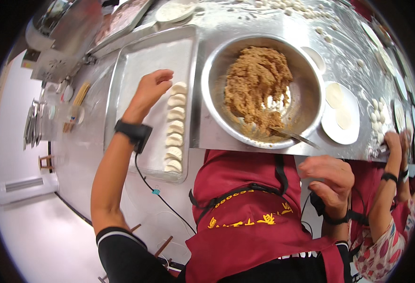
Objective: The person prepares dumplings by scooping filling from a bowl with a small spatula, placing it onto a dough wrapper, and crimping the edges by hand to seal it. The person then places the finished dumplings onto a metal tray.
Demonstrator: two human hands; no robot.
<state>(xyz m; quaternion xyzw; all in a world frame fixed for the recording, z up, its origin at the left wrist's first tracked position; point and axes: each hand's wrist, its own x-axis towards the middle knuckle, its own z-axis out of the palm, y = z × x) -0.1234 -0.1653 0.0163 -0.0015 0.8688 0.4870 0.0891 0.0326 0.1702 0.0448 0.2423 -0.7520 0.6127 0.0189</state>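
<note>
My left hand is over the metal baking tray, its fingers bent beside the top dumpling of a row. Several crimped dumplings lie in that row along the tray's right side. My right hand hangs in front of the table edge with curled fingers, and no object shows in it. Between the hands stands a large steel bowl of brown minced filling; a metal utensil leans in it, handle over the rim. Right of the bowl, a white plate bears round dough wrappers.
Small dough pieces lie on the floured steel table. A co-worker's hands are at the table's right. A dish of flour stands beyond the tray. A black cable hangs from my left wrist device.
</note>
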